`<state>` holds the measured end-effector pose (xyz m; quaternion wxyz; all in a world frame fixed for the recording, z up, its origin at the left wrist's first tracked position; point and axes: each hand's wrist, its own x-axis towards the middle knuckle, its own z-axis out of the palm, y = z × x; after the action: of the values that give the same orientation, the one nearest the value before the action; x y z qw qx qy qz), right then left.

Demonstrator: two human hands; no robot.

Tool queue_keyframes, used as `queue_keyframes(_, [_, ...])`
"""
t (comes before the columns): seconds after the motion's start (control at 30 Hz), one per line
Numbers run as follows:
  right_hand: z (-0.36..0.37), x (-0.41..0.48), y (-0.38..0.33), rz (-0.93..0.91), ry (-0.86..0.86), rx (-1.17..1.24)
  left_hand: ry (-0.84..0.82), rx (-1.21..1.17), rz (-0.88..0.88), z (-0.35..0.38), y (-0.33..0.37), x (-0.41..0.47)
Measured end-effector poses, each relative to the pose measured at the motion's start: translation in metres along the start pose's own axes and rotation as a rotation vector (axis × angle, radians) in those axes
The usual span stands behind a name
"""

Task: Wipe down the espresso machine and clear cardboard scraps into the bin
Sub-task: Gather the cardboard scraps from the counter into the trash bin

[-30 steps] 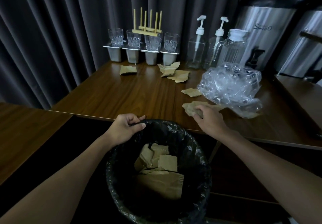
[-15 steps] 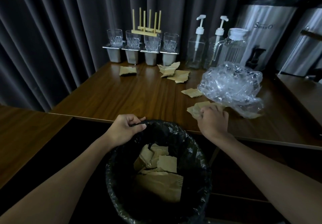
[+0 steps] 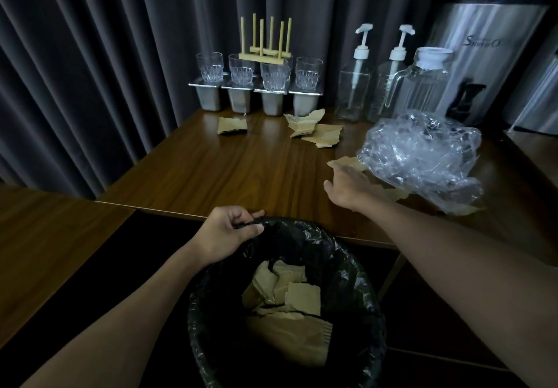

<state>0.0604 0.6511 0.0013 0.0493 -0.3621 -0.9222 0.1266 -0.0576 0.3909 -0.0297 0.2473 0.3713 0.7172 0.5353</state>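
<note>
A bin lined with a black bag (image 3: 371,312) stands below the table's front edge, with several cardboard scraps (image 3: 302,297) inside. My left hand (image 3: 229,233) pinches the bag's rim at the far left side. My right hand (image 3: 350,186) lies palm down on the wooden table (image 3: 226,170), fingers spread. Its fingertips touch a torn scrap (image 3: 344,162), and another scrap (image 3: 397,195) pokes out beside the wrist. More scraps (image 3: 323,137) lie further back, and a single piece (image 3: 232,125) sits to their left.
Crumpled clear plastic wrap (image 3: 422,155) lies just right of my right hand. Along the back stand glasses on steel tins (image 3: 241,70), two pump bottles (image 3: 356,85), a glass jug (image 3: 422,85) and a steel urn (image 3: 483,55). A lower wooden surface (image 3: 45,236) sits at left.
My right hand has opened from a closed grip near the table edge and slid further back to the scrap beside the plastic wrap. My left hand keeps hold of the bag's rim.
</note>
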Motion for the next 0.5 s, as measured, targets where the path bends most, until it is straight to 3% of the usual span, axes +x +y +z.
queue_keyframes(0.37, [0.003, -0.024, -0.029, -0.225, 0.145, 0.041, -0.004, 0.024, -0.01, -0.003, 0.005, 0.0])
queue_keyframes(0.5, [-0.002, -0.023, -0.028, -0.234, 0.021, 0.007, 0.007, 0.065, -0.002, -0.004, 0.008, -0.002])
